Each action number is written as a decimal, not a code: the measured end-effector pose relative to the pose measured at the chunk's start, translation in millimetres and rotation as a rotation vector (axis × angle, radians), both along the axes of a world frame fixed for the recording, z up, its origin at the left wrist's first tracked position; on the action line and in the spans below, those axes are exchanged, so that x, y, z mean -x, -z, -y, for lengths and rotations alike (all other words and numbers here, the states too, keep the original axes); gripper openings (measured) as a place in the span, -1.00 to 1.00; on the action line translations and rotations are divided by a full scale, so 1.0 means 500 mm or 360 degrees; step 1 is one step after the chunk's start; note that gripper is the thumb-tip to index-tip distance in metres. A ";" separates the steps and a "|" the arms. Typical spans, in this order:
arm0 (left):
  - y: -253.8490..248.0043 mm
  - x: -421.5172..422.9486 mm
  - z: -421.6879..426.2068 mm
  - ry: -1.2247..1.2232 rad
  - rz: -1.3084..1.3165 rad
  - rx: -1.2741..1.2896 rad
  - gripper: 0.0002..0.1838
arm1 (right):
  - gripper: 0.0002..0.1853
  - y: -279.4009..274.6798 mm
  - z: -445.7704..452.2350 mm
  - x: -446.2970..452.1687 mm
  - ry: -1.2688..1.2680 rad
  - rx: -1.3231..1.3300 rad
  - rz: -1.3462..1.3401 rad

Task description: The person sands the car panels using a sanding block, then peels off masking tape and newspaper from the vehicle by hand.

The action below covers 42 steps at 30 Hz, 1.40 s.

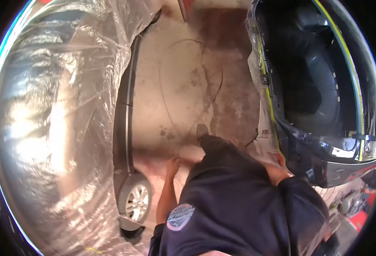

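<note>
While the right hand is beside the yellow-taped dark car at right, the left hangs near the wheel of the plastic-draped car — neither grip can be told. Beyond, a thin loop lies on the floor.

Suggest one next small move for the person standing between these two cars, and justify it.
Probably bring the left hand across towards the yellow tape on the dark car. The right hand is already near the tape's lower end, while the left is out over the floor, away from it. Whether the right hand grips anything is unclear.
</note>
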<state>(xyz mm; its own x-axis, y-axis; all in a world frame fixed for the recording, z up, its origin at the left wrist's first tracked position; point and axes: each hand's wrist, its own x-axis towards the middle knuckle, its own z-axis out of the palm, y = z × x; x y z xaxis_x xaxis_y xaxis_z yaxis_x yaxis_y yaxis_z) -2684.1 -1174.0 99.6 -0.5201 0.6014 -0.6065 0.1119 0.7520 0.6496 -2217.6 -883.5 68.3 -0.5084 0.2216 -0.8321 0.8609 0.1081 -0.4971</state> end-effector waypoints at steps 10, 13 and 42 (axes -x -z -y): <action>0.003 0.336 -0.346 -0.0114 0.0077 -0.0055 -0.71 | -0.58 -0.157 -0.441 0.532 0.0611 0.0160 -0.0073; 0.099 0.492 -0.480 0.0260 -0.0038 -0.0041 -0.70 | -0.57 -0.157 -0.561 0.670 0.0811 0.0058 -0.0123; 0.037 1.017 -2.109 0.0787 0.0566 0.0371 -0.63 | -0.60 -0.166 -1.577 0.906 0.1627 0.0179 0.0055</action>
